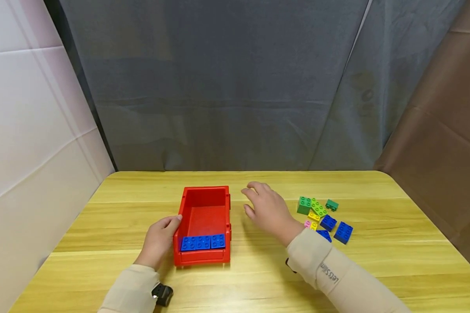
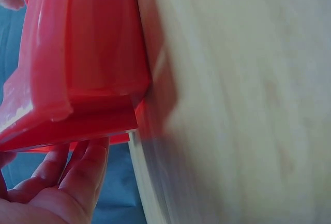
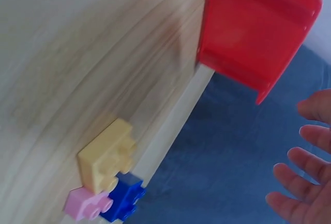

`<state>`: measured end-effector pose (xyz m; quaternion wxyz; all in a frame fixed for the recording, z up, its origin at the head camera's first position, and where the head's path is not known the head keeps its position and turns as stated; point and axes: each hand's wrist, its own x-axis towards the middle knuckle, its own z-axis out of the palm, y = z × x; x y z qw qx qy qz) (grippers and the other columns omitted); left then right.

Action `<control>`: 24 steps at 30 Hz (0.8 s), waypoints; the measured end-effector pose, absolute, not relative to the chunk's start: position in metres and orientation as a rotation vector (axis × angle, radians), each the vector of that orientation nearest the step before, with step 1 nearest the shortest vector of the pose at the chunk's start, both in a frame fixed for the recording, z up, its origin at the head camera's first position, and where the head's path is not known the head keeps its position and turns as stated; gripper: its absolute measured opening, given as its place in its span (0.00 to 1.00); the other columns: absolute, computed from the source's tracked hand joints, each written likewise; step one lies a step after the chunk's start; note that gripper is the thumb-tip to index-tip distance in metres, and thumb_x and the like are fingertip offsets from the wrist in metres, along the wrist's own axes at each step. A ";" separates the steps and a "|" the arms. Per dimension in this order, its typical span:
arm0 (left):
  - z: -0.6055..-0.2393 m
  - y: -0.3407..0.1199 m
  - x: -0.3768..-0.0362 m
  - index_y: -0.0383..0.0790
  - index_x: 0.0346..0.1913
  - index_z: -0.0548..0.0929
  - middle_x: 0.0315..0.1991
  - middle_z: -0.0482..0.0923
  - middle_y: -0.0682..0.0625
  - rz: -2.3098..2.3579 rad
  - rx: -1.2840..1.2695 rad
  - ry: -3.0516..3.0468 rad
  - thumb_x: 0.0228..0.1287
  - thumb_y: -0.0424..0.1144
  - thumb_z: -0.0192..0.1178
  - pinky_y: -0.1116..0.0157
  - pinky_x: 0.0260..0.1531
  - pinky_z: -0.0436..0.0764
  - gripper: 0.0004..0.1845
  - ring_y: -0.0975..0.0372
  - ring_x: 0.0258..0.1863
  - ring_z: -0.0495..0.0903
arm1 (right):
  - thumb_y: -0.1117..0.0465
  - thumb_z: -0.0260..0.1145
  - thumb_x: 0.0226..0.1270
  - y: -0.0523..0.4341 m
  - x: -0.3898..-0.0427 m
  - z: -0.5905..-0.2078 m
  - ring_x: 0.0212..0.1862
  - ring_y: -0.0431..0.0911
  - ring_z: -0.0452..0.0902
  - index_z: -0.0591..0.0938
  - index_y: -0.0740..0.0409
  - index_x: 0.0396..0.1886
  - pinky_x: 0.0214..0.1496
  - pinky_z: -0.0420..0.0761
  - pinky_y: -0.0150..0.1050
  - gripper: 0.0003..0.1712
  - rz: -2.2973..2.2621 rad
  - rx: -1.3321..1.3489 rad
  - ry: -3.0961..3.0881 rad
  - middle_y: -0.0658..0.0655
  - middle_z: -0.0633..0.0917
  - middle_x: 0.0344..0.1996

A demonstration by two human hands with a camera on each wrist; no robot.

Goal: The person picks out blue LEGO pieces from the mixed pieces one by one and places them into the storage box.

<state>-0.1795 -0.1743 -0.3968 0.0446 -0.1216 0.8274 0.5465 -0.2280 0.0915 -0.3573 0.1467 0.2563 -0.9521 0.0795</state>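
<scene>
From my end I have the left hand [image 1: 158,242] clamped on the left wall of the red bin [image 1: 207,217], thumb over the rim and fingers outside. The bin sits upright on the bench [image 1: 254,278], left of the right hand [image 1: 270,211], which hovers between bin and loose bricks, fingers apart and holding nothing.

Three blue bricks [image 1: 203,242] lie side by side, studs up, along the bin's near end. To the right, loose, are a green brick [image 1: 304,205], a lime brick [image 1: 319,208], a yellow brick [image 1: 313,217], a pink brick [image 1: 307,224] and more blue ones; the sleeve [image 1: 330,274] partly hides one of these from me.

To do this well, I judge that the left grip should be only firm enough to stop the bin sliding, its thumb clear of the row. The right hand should take one brick at a time by its plain sides, studs up. Anything set inside wants lowering gently from above, squared to the row; a knock could skew those three.
</scene>
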 end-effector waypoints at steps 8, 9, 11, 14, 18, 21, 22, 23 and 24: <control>-0.397 -0.175 -0.180 0.29 0.67 0.67 0.65 0.66 0.31 1.676 -0.382 2.518 0.75 0.54 0.44 0.42 0.63 0.66 0.32 0.40 0.64 0.64 | 0.56 0.66 0.65 0.104 -0.238 -0.365 0.61 0.53 0.71 0.78 0.55 0.59 0.57 0.78 0.49 0.23 0.290 0.620 -2.782 0.58 0.75 0.60; -0.397 -0.175 -0.180 0.29 0.67 0.67 0.65 0.65 0.31 1.674 -0.384 2.517 0.75 0.54 0.44 0.42 0.62 0.66 0.32 0.40 0.64 0.64 | 0.56 0.66 0.65 0.105 -0.239 -0.366 0.61 0.53 0.71 0.78 0.55 0.59 0.57 0.78 0.49 0.23 0.292 0.605 -2.790 0.58 0.75 0.59; -0.397 -0.175 -0.180 0.30 0.67 0.67 0.66 0.65 0.31 1.675 -0.385 2.513 0.75 0.54 0.44 0.42 0.62 0.66 0.32 0.40 0.64 0.64 | 0.56 0.66 0.65 0.108 -0.241 -0.367 0.61 0.54 0.71 0.78 0.56 0.59 0.56 0.79 0.49 0.23 0.303 0.582 -2.809 0.59 0.75 0.59; -0.397 -0.175 -0.180 0.30 0.67 0.67 0.66 0.65 0.31 1.680 -0.388 2.510 0.75 0.54 0.44 0.42 0.63 0.66 0.32 0.40 0.64 0.64 | 0.56 0.66 0.65 0.111 -0.244 -0.369 0.60 0.54 0.71 0.78 0.56 0.59 0.55 0.79 0.49 0.23 0.300 0.549 -2.844 0.59 0.75 0.59; -0.397 -0.175 -0.180 0.30 0.67 0.67 0.66 0.65 0.31 1.673 -0.386 2.517 0.75 0.54 0.44 0.42 0.63 0.66 0.32 0.40 0.64 0.63 | 0.56 0.65 0.66 0.116 -0.248 -0.372 0.60 0.54 0.71 0.77 0.57 0.60 0.56 0.78 0.50 0.23 0.305 0.515 -2.897 0.59 0.75 0.59; -0.398 -0.175 -0.180 0.30 0.67 0.66 0.66 0.65 0.31 1.668 -0.385 2.522 0.75 0.54 0.44 0.42 0.62 0.66 0.32 0.39 0.64 0.63 | 0.56 0.64 0.67 0.119 -0.251 -0.374 0.60 0.54 0.70 0.77 0.58 0.61 0.57 0.77 0.50 0.24 0.300 0.489 -2.941 0.60 0.75 0.60; -0.398 -0.175 -0.180 0.29 0.67 0.66 0.66 0.65 0.31 1.669 -0.385 2.522 0.74 0.54 0.44 0.42 0.62 0.66 0.32 0.39 0.64 0.63 | 0.56 0.64 0.67 0.120 -0.252 -0.375 0.61 0.54 0.70 0.77 0.58 0.61 0.58 0.77 0.50 0.24 0.295 0.478 -2.957 0.60 0.74 0.60; -0.398 -0.175 -0.180 0.29 0.67 0.66 0.66 0.65 0.31 1.670 -0.384 2.523 0.74 0.54 0.44 0.42 0.62 0.66 0.32 0.39 0.64 0.63 | 0.56 0.64 0.67 0.121 -0.253 -0.376 0.61 0.54 0.70 0.77 0.58 0.61 0.58 0.76 0.50 0.24 0.291 0.470 -2.971 0.60 0.74 0.60; -0.398 -0.175 -0.180 0.29 0.67 0.66 0.66 0.65 0.31 1.671 -0.383 2.522 0.74 0.54 0.44 0.42 0.62 0.66 0.32 0.39 0.64 0.63 | 0.56 0.64 0.67 0.122 -0.254 -0.377 0.60 0.54 0.70 0.76 0.58 0.61 0.59 0.76 0.50 0.24 0.285 0.464 -2.984 0.60 0.75 0.60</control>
